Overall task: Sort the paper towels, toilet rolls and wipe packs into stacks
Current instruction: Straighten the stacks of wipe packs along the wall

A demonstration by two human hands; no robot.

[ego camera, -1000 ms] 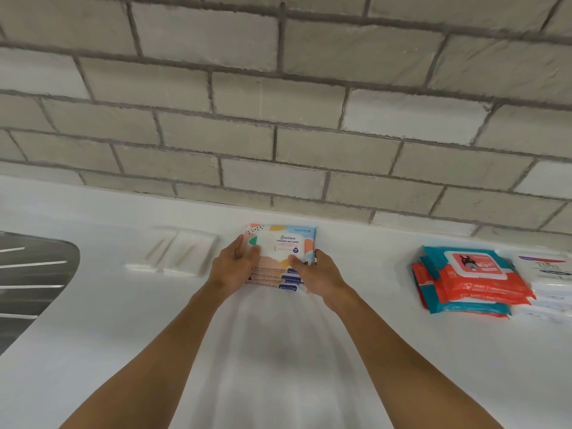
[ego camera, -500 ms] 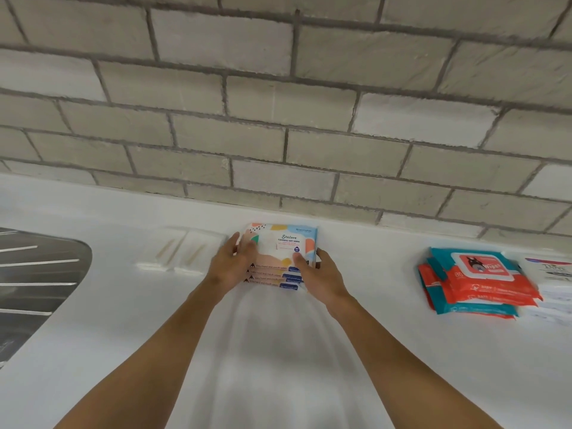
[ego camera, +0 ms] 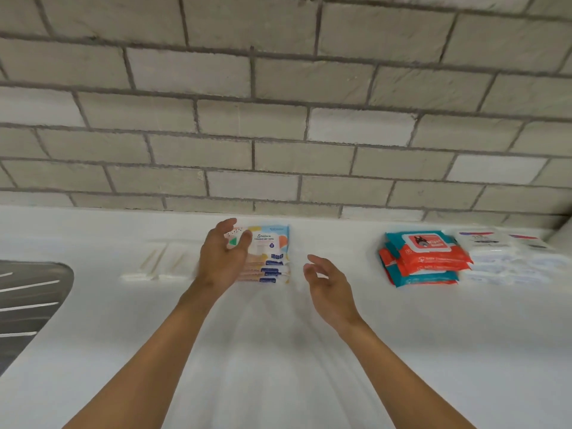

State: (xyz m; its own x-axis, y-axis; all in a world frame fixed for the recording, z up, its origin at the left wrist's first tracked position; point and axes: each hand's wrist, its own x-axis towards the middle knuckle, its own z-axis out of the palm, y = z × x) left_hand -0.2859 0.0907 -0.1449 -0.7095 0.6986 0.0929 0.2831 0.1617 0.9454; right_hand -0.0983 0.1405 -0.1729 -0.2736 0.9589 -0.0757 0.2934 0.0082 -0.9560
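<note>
Nothing is held by the left hand [ego camera: 221, 258] or right hand [ego camera: 329, 286] — the stack [ego camera: 274, 258] could be toppled if clipped sideways.

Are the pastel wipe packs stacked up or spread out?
Stacked: the pastel wipe packs lie flat, one atop another, on the white counter.

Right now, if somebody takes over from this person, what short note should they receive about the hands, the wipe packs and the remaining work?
Left hand: open, empty, in front of the left side of the pastel wipe stack.
Right hand: open, empty, apart from that stack, on its right.
Done: three stacks on the counter: pastel, red-teal stack, white stack.
Left: flat white packs near the sink look unstacked, but blurred. No rolls in view.
</note>
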